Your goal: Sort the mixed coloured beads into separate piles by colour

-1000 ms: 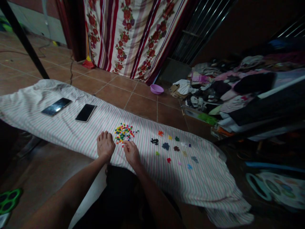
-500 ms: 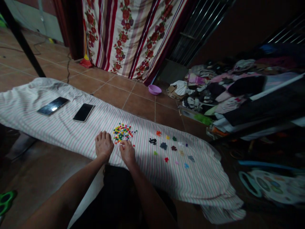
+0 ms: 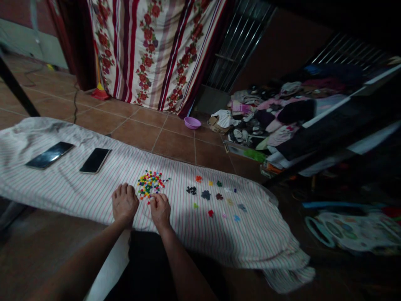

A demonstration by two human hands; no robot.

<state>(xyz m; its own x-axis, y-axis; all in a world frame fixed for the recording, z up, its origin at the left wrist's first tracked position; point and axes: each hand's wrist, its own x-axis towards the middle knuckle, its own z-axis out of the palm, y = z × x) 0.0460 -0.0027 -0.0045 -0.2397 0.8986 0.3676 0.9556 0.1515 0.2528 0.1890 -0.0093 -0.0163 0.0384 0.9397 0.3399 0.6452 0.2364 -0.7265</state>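
My left hand (image 3: pixel 125 203) lies flat on the striped cloth, fingers forward, just left of a mixed pile of tiny coloured pieces (image 3: pixel 151 183). At the near right edge of that pile, my right hand (image 3: pixel 161 211) has thumb and index finger pinched together. A pale speck shows at those fingertips, too small to name. Right of the hands lie small groups sorted by colour, among them black pieces (image 3: pixel 191 190), dark grey pieces (image 3: pixel 206 195), orange pieces (image 3: pixel 198 179), brown pieces (image 3: pixel 219 196), red pieces (image 3: pixel 211 213) and light blue pieces (image 3: pixel 237 218).
Two phones, one farther left (image 3: pixel 50 155) and one nearer (image 3: pixel 95 160), rest on the striped cloth (image 3: pixel 244 246). Beyond it, a purple basin (image 3: pixel 192 123) stands on the tiled floor before a floral curtain (image 3: pixel 150 54). Heaped clothes (image 3: pixel 269 113) fill the right side.
The camera view has swung, so the whole scene sits lower and more to the left. My right hand has shifted slightly right along the pile's edge, still pinched; my left hand stays beside the pile.
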